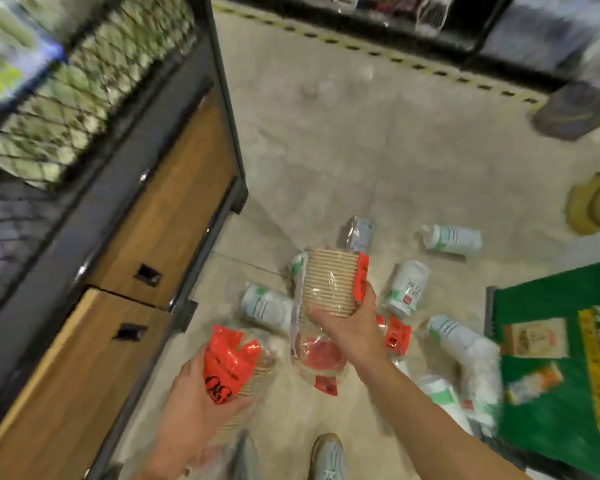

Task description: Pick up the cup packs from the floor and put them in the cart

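My right hand grips a pack of brown ribbed paper cups with a red label, held above the floor. A second brown cup pack wrapped in red-printed plastic is held low at the left by my left hand. Several white-and-green cup packs lie scattered on the beige floor around and below my hands, along with a clear pack of red cups. The green cart shows at the right edge, with goods inside it.
A shelf unit with wooden drawers and a dark metal frame runs along the left. Another person's shoe stands at the far right. A straw hat lies beyond the cart. My own shoe is at the bottom.
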The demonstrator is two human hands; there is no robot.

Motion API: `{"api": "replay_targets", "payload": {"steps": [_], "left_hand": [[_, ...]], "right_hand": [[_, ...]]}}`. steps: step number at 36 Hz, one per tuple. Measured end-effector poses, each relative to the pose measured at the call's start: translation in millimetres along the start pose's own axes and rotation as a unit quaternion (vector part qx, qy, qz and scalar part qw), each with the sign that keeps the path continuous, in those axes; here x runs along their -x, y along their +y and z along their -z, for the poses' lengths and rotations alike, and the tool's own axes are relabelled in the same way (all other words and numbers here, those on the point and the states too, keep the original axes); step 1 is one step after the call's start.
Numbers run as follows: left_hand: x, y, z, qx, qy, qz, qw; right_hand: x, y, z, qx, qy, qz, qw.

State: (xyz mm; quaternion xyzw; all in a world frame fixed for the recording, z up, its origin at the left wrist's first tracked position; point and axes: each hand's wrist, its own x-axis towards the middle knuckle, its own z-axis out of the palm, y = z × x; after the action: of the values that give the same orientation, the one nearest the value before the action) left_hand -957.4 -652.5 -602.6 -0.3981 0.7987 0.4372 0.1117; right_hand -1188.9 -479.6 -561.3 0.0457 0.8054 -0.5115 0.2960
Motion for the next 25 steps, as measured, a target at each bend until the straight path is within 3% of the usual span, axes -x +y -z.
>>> {"api": "replay_targets", "payload": {"steps": [6, 12, 18, 25], "left_hand": [[83, 83, 150, 0.133, 0.146, -0.015, 0.98], [171, 144, 247, 0.208, 0.269, -0.044, 0.939], [258, 156, 298, 0.273, 0.387, -0.029, 0.88], [381, 136, 299, 0.308, 0.533, 0.044, 0.787]], "right_hand": [[88, -180, 25, 0.025, -0.043, 0.152, 0.987], [166, -300, 20, 0.039, -0.114, 0.298, 0.947], [228, -362, -13, 0.085, -0.239, 0.424, 0.869], [314, -373, -64, 0.107, -0.405, 0.492, 0.763]]}}
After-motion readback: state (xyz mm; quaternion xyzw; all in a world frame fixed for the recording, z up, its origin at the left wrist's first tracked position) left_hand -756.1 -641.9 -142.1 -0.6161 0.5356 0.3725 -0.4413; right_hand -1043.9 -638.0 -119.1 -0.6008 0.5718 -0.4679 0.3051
